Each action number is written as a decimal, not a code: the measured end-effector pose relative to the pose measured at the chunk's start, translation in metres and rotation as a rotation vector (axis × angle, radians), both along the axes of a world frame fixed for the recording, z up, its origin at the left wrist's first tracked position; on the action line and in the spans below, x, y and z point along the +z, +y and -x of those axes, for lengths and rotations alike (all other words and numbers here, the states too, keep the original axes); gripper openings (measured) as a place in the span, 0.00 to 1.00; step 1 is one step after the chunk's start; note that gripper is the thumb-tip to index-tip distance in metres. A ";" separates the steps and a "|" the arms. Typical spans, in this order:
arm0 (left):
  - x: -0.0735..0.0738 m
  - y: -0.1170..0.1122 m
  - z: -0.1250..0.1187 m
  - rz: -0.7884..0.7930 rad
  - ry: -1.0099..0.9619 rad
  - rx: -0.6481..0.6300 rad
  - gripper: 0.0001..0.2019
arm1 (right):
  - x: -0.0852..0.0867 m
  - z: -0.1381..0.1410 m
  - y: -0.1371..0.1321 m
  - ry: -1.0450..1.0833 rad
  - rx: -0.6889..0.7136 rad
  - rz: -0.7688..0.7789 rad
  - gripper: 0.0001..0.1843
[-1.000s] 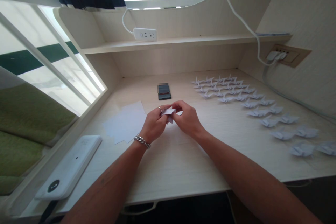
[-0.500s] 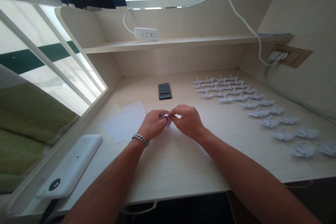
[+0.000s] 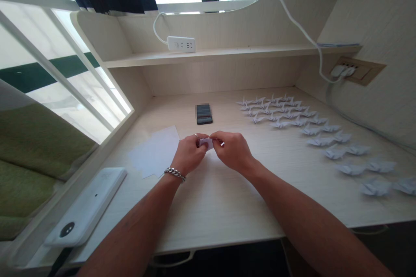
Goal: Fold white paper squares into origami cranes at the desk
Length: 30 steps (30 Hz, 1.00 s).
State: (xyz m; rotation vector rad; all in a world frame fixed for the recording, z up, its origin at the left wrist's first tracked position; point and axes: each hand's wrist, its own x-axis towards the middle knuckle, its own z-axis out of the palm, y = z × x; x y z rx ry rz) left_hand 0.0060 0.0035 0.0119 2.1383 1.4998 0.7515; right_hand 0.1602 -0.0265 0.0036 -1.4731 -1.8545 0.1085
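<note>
A small piece of folded white paper [image 3: 207, 143] is held between my two hands over the middle of the desk. My left hand [image 3: 191, 152], with a ring and a chain bracelet, pinches it from the left, thumb on its near face. The fingertips of my right hand [image 3: 231, 148] are closed on its right end and upper edge. Fingers cover much of the paper, so its full shape is hidden. Left of my hands lie loose white paper sheets [image 3: 154, 149]. Several folded paper cranes [image 3: 320, 140] stand in rows to the right.
A dark phone [image 3: 204, 114] lies beyond my hands. At the left edge rests a white power bank [image 3: 89, 207] with a black cable. A power strip [image 3: 181, 44] sits on the shelf [image 3: 221, 54]. A white cord [image 3: 300, 26] runs to the wall socket [image 3: 360, 70].
The folded paper has turned so that a flatter face shows between my fingers. My right fingertips have shifted slightly along its upper edge.
</note>
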 end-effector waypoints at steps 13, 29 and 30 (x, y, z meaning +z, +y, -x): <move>0.000 0.002 0.002 -0.048 0.030 0.040 0.14 | -0.002 0.000 0.003 0.100 0.055 -0.041 0.13; -0.010 0.002 -0.003 0.089 -0.266 -0.154 0.11 | -0.005 0.000 0.007 0.210 -0.016 0.009 0.12; -0.011 0.003 -0.003 0.096 -0.280 -0.155 0.10 | -0.005 0.000 0.007 0.227 -0.004 0.008 0.12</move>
